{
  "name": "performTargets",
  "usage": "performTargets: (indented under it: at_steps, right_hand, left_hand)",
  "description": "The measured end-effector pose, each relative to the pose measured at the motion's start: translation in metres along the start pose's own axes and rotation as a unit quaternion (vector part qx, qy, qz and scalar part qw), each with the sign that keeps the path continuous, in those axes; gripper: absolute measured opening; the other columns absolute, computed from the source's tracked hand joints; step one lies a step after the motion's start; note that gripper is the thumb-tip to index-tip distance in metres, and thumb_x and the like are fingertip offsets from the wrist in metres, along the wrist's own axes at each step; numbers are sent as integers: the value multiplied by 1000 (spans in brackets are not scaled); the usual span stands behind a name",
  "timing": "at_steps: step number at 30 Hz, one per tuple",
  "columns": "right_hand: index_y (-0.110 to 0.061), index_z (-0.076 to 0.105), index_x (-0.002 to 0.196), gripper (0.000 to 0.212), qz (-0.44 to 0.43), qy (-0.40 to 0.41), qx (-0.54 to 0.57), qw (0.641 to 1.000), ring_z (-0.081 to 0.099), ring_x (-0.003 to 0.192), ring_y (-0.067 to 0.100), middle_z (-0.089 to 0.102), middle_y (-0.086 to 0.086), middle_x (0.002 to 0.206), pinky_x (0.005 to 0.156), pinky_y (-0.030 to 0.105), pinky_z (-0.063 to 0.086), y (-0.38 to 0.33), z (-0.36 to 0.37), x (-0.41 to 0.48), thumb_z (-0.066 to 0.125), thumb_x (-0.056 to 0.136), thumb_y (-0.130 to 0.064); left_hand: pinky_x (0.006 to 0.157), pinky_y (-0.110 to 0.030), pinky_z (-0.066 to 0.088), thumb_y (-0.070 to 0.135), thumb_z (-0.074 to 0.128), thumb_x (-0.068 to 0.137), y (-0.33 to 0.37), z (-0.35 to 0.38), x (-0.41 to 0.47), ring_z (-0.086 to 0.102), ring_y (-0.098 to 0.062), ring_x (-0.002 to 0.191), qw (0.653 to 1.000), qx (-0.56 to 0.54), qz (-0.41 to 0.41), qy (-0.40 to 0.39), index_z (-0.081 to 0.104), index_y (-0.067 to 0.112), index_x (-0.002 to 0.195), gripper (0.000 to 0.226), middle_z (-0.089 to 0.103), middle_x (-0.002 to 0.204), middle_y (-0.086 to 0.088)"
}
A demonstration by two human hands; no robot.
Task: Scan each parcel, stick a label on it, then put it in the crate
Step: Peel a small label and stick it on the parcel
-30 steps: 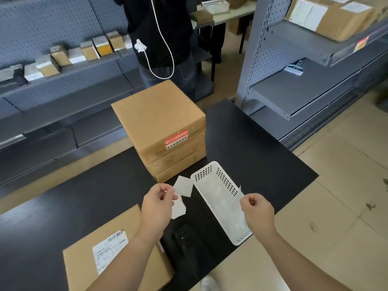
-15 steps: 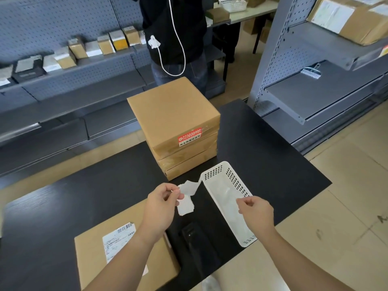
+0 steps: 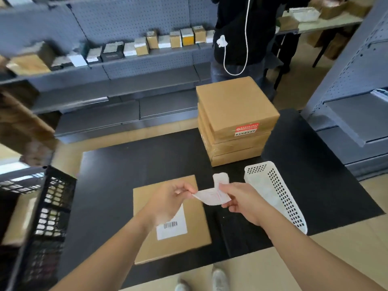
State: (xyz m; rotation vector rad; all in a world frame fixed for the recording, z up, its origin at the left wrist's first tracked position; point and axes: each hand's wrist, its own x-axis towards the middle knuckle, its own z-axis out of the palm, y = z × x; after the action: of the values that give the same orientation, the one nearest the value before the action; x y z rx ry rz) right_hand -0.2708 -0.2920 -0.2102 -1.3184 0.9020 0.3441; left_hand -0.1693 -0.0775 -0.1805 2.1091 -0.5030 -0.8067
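Left hand point(image 3: 170, 201): thumb and forefinger pinch the left corner of a white label point(image 3: 211, 197); the other fingers are curled under.

Right hand point(image 3: 244, 204): thumb on top and fingers below, gripping the right end of the same label. From this grip a second length of white paper strip point(image 3: 220, 179) bends upward. The label carries faint red print, too blurred to read.

Label position: held in the air between the two hands, just above the right edge of the flat parcel.

Flat parcel point(image 3: 195, 244): brown cardboard, lying on the black table point(image 3: 126, 169) directly under the left hand and forearm. A white barcode sticker point(image 3: 172, 228) is on its top face, partly hidden by the wrist.

White perforated basket point(image 3: 275, 192): on the table just right of the right hand, long side running away from the viewer.

Stack of parcels point(image 3: 237, 110): three brown boxes piled beyond the hands, near the basket's far end; a red sticker point(image 3: 246, 129) is on the top box's front edge.

Black crate point(image 3: 49, 215): lattice-walled, at the table's left side, well apart from both hands.

Surroundings: grey shelf point(image 3: 147, 59) with a row of small boxes; a standing person point(image 3: 235, 28) in dark clothes behind the stack.
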Motion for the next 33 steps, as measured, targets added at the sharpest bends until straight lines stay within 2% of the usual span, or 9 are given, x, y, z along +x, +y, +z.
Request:
performTargets:
  at_steps: [6,10,13,19,21,23,26,30,33]
  right_hand:
    - [-18,71,110,12,-39,-45,-61,996,75,96,15,80,-4,95,77,25,59,10,43,-17,68,99,-21]
    - [-16,69,111,13,-53,-41,-52,996,75,97,13,80,-4,98,82,29,61,16,65,-24,66,99,-21]
    - [-16,69,111,14,-55,-41,-61,996,76,97,13,80,-5,99,86,33,62,25,76,-24,67,99,-22]
    - [-12,69,107,11,-45,-28,-99,994,75,97,26,80,-2,98,82,35,62,66,74,-12,70,97,-17]
    - [-14,70,103,8,-46,-2,-127,991,73,84,29,80,-2,95,79,37,61,82,71,-6,71,95,-16]
    - [-17,71,98,6,-52,24,-162,985,66,70,18,78,-3,91,74,35,61,95,69,-1,72,93,-15]
    - [-21,71,93,6,-60,52,-214,974,65,72,14,75,0,91,66,27,59,111,67,8,74,90,-17]
    - [-24,71,89,9,-83,72,-266,958,69,82,13,73,-3,88,72,21,55,124,64,20,78,87,-18]
    - [-25,70,89,11,-94,86,-284,950,66,81,5,71,-8,87,63,8,47,127,64,24,78,88,-18]
  left_hand:
    - [82,-18,48,8,58,99,-43,-19,-35,64,-5,93,999,-28,-22,13,74,30,90,29,73,97,13]
    - [88,-32,53,2,44,99,-63,-25,-49,65,-7,85,993,-101,-56,33,68,28,108,37,70,101,9]
    - [88,-35,57,32,54,101,-78,-24,-57,69,-15,90,975,-193,-112,10,63,25,116,18,70,104,-1]
    - [66,-26,52,23,66,95,-101,14,-60,55,-17,69,962,-192,-182,64,64,7,88,18,62,78,-5]
    - [64,-30,45,21,66,92,-111,30,-60,49,-18,64,955,-200,-209,64,60,12,77,19,58,69,-2]
    - [63,-29,42,18,66,90,-121,46,-58,48,-17,61,954,-190,-220,72,58,15,69,22,57,64,1]
    - [61,-20,45,15,70,88,-129,64,-55,59,-16,68,958,-148,-226,99,64,15,72,17,65,74,1]
    - [55,-7,41,11,75,85,-135,79,-47,59,-10,71,962,-106,-213,136,68,13,77,11,67,77,2]
    - [64,-15,46,13,76,83,-138,86,-42,63,-13,76,961,-92,-214,147,69,16,77,10,69,79,4]
